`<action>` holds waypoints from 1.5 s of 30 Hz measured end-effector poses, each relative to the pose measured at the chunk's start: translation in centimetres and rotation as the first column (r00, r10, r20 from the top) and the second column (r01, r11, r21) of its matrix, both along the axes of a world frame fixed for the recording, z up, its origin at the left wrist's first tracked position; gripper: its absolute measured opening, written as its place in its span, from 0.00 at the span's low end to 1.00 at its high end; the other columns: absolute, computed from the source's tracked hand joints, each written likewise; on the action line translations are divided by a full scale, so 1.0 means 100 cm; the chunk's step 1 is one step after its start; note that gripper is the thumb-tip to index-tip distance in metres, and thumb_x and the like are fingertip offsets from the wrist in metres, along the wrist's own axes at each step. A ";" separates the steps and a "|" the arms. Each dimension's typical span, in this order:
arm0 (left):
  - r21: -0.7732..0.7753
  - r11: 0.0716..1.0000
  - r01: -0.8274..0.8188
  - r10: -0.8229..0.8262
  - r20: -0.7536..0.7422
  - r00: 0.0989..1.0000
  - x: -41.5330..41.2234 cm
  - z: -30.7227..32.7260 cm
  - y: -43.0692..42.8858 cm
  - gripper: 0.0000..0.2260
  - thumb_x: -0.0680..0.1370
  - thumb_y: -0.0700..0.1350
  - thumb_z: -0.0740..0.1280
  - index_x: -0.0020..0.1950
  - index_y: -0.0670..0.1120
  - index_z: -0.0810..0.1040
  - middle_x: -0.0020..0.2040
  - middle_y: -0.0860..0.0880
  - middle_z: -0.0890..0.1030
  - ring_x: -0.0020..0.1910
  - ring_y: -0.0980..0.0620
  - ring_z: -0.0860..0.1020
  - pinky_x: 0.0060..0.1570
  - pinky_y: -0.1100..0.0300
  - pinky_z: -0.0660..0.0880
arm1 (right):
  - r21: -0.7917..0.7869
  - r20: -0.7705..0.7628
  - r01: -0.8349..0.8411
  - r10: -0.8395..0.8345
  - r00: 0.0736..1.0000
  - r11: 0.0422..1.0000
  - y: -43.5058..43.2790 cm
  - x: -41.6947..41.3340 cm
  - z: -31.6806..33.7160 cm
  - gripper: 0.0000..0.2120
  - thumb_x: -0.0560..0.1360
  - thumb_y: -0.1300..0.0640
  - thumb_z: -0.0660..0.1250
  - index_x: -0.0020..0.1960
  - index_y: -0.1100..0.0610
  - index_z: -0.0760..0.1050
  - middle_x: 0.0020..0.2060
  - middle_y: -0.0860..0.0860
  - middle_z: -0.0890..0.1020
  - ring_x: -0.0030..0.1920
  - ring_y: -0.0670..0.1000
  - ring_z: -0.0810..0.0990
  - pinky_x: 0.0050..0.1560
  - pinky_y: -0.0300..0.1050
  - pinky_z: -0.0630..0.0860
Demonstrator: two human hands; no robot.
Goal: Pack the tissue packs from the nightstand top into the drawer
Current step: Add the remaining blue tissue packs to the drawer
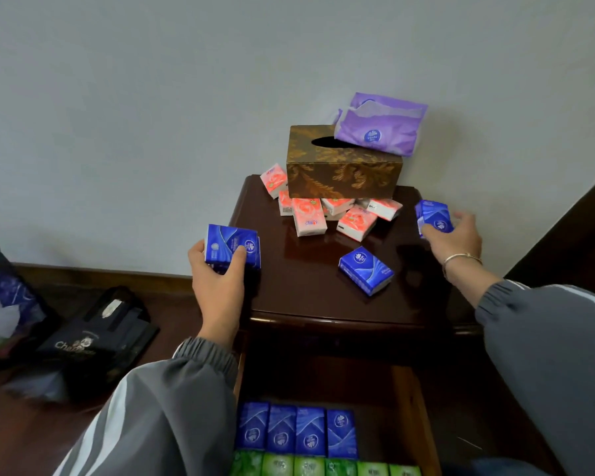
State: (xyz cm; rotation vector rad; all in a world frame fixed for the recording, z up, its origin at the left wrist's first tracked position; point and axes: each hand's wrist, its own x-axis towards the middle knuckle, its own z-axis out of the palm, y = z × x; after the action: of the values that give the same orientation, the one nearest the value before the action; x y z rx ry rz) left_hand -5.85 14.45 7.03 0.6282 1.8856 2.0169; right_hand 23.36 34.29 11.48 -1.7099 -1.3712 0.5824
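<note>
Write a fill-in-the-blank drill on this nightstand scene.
1. Between the left hand and right hand, one ____ pack lies alone on the nightstand.
2. The opened pack atop the tissue box is ____.
3. The pile before that box is ____.
4. In the drawer, the nearest row is ____.
Missing words: blue; purple; pink; green.

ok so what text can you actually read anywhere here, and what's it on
"Cha": first letters only, the rest is blurred, on the black bag.
Purple pack: round logo, too small to read.
Pink packs: print blurred.
Blue packs, also those in the left hand, right hand and drawer: logos unreadable.
Green packs: blurred.
</note>
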 end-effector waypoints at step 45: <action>0.047 0.996 0.080 -0.087 0.181 0.980 -0.005 0.008 -0.005 0.21 0.74 0.49 0.72 0.64 0.50 0.69 0.52 0.54 0.79 0.50 0.56 0.79 0.47 0.64 0.75 | -0.710 0.570 -0.586 0.807 -0.153 0.390 -0.054 -0.061 0.065 0.45 0.62 0.58 0.77 0.70 0.44 0.55 0.64 0.51 0.67 0.63 0.51 0.67 0.60 0.48 0.71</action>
State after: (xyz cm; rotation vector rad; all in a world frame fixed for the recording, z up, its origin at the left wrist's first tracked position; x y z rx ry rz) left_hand -6.34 13.93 7.87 0.5044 1.6902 1.9897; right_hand 17.30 28.92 17.94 -1.1349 -3.3837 0.2670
